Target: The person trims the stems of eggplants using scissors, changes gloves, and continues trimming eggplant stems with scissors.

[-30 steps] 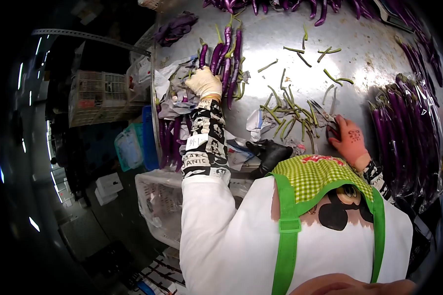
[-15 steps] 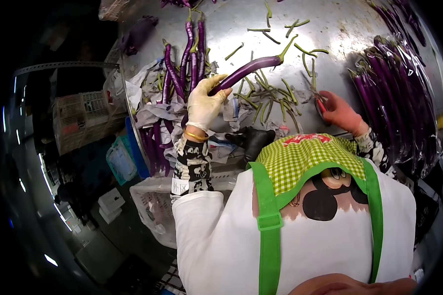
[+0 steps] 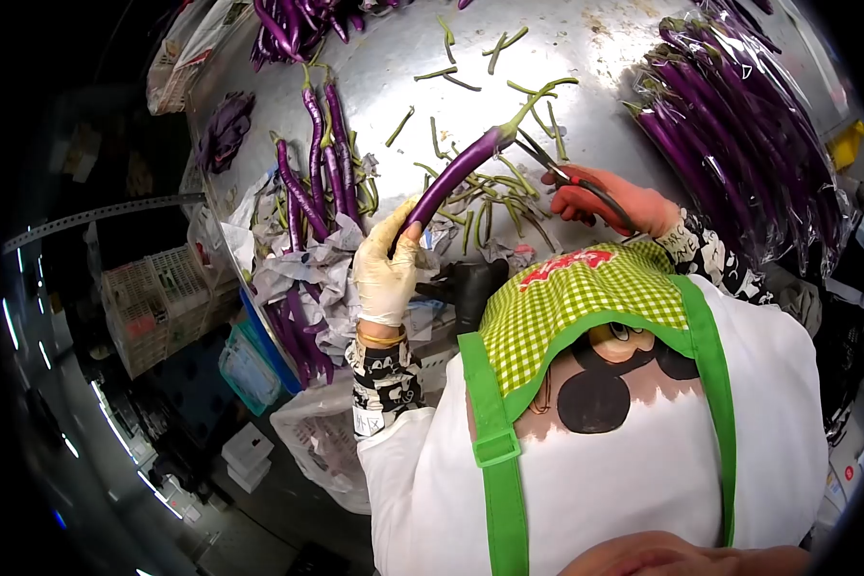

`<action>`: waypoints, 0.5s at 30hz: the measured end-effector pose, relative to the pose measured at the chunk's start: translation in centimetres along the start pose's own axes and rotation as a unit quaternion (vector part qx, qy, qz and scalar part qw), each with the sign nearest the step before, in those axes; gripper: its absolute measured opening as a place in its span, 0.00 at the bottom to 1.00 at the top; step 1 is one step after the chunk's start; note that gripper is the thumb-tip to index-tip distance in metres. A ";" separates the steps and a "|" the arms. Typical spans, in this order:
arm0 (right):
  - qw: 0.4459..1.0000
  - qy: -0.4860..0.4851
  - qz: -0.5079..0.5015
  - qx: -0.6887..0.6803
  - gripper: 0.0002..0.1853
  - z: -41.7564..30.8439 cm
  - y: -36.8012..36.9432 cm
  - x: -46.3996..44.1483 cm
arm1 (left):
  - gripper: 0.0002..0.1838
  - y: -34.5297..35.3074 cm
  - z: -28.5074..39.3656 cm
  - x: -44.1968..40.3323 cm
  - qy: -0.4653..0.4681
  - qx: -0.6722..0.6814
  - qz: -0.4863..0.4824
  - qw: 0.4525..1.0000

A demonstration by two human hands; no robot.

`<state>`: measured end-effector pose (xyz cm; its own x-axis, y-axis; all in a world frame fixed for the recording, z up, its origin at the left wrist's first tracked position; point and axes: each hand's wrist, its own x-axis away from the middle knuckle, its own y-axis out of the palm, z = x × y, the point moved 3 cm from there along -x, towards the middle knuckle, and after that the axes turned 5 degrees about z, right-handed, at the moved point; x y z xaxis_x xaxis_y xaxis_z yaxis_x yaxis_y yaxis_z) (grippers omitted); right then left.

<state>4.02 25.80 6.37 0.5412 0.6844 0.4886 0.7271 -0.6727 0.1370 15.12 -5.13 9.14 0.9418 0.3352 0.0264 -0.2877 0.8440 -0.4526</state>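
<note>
My left hand (image 3: 386,269), in a pale glove, is closed round the lower end of a long purple eggplant (image 3: 459,173). Its green stem (image 3: 538,96) points up and to the right. In an orange glove, my right hand (image 3: 614,200) grips red-handled scissors (image 3: 566,173), whose parted blades are close to the stem end. Below the held eggplant lies a pile of cut green stems (image 3: 509,197). Several loose eggplants (image 3: 319,158) rest left of it, partly on crumpled paper (image 3: 322,274).
Bagged eggplants (image 3: 739,144) lie at the right of the metal table (image 3: 394,72). More eggplants (image 3: 302,24) are at the back left, near a dark purple cloth (image 3: 226,132). A black glove (image 3: 472,288) lies at the front edge; plastic crates (image 3: 163,302) stand left.
My left hand has taken an eggplant from the left group and brought it rightward. My right hand has lifted the scissors towards its stem. The camera view has also shifted.
</note>
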 end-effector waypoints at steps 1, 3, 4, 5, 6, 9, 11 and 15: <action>1.000 0.012 -0.002 -0.013 0.31 0.3 0.0 0.1 | 0.15 -0.1 -0.6 0.2 -0.022 0.011 -0.005 1.000; 0.999 0.034 -0.008 -0.035 0.31 1.2 -0.2 0.4 | 0.16 -0.4 -1.6 0.4 -0.066 0.035 -0.012 0.997; 0.998 0.027 -0.006 -0.050 0.31 1.5 -0.1 0.4 | 0.16 -0.5 -2.0 0.4 -0.090 0.036 -0.022 0.995; 0.998 0.022 -0.003 -0.066 0.30 1.8 0.0 0.4 | 0.16 -0.6 -2.4 0.4 -0.114 0.038 -0.032 0.992; 0.996 0.016 0.000 -0.082 0.30 1.9 0.1 0.4 | 0.16 -0.5 -2.7 0.6 -0.137 0.040 -0.043 0.989; 0.998 -0.027 0.001 -0.048 0.31 1.1 0.2 -0.1 | 0.17 0.4 -2.5 1.1 -0.128 0.113 -0.101 0.980; 0.999 -0.033 -0.009 -0.041 0.31 0.6 0.1 -0.8 | 0.18 0.6 -2.7 1.0 -0.121 0.088 -0.139 0.979; 0.999 -0.037 0.015 -0.032 0.31 -0.3 0.5 -0.9 | 0.20 1.0 -3.4 0.8 -0.149 0.080 -0.163 0.972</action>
<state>3.80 24.74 6.27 0.5944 0.6808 0.4280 0.6826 -0.7085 0.1791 16.22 -5.40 5.66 0.9019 0.1247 0.4135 -0.0275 0.9720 -0.2332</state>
